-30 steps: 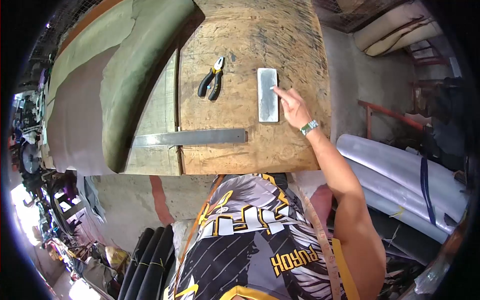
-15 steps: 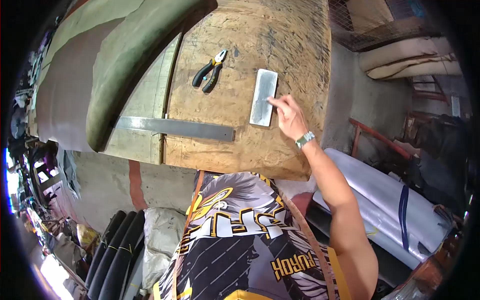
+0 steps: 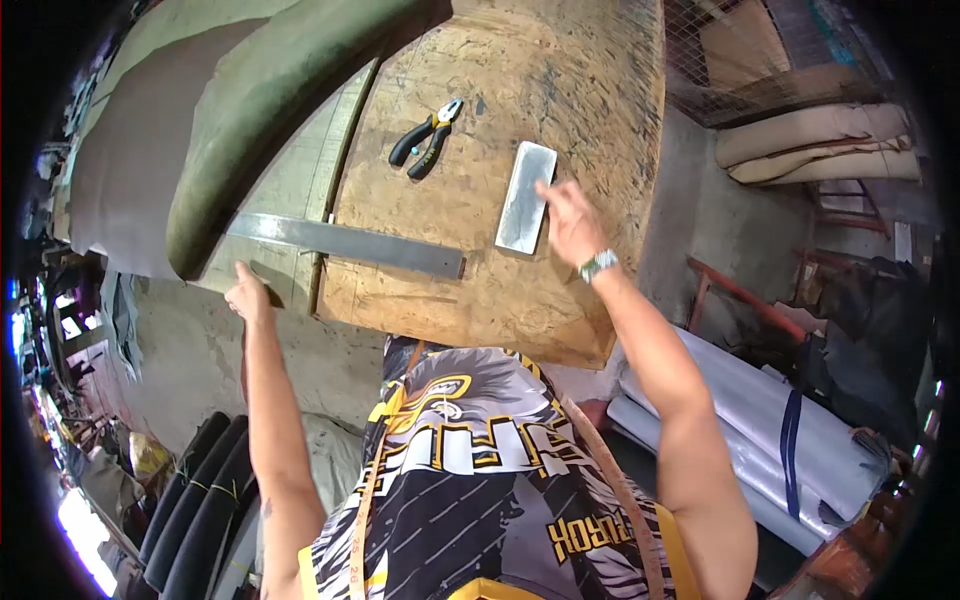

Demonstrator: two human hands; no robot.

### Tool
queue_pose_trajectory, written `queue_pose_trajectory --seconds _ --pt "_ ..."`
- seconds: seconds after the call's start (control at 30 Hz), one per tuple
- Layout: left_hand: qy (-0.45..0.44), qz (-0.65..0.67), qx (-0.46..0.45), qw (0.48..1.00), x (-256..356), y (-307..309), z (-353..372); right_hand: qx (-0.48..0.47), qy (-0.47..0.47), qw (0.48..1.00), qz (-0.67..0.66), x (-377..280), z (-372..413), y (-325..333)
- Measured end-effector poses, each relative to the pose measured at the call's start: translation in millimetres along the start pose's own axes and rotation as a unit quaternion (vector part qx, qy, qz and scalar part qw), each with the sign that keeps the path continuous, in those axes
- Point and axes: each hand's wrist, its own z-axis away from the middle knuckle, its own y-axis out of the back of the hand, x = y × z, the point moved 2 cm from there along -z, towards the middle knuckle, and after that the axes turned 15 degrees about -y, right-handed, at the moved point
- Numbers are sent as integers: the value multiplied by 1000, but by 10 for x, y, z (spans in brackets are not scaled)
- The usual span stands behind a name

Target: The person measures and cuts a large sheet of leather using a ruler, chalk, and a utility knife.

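My right hand (image 3: 576,224), with a metal-band watch on its wrist, is at the right edge of a pale grey sharpening stone (image 3: 526,198). Its fingers are bent together and the fingertips, slightly blurred, meet the stone's surface; anything pinched there is too small to make out. My left hand (image 3: 249,294) is at the table's front edge on the left, index finger stretched out, holding nothing. A long flat steel ruler or bar (image 3: 380,247) lies just beyond it. Pliers (image 3: 428,140) with black and yellow handles rest behind the bar, left of the stone.
A large rolled green-brown sheet (image 3: 270,120), perhaps leather, covers the left of the scratched wooden table (image 3: 470,320). Silvery rolls (image 3: 740,410) lean at the lower right, dark rolls (image 3: 200,500) at the lower left. A measuring tape (image 3: 605,455) hangs down my front.
My left arm has come into view, its hand reaching the table's front edge. My right hand remains at the stone, its fingertips slightly higher up it. The view has shifted a little.
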Motion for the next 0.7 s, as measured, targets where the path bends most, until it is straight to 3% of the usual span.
queue_pose_trajectory --seconds 0.07,0.1,0.17,0.3,0.4,0.57,0.7 --pt "-25 -182 113 976 208 -228 343 -7 3 999 35 0 114 27" --pt "-19 -126 68 990 427 -119 513 34 3 999 28 21 28 51" --pt "-37 -138 74 987 325 -152 478 121 9 993 1 84 -232 31" --pt "-23 -174 73 982 442 -143 438 21 34 999 8 -14 107 -45" --pt "-3 -178 59 982 455 -99 521 83 30 996 15 134 -196 -18" --pt "-17 -219 102 970 363 -266 321 13 34 999 21 0 -18 -62" --pt "15 -199 80 977 367 -246 395 95 10 995 39 138 -365 7"
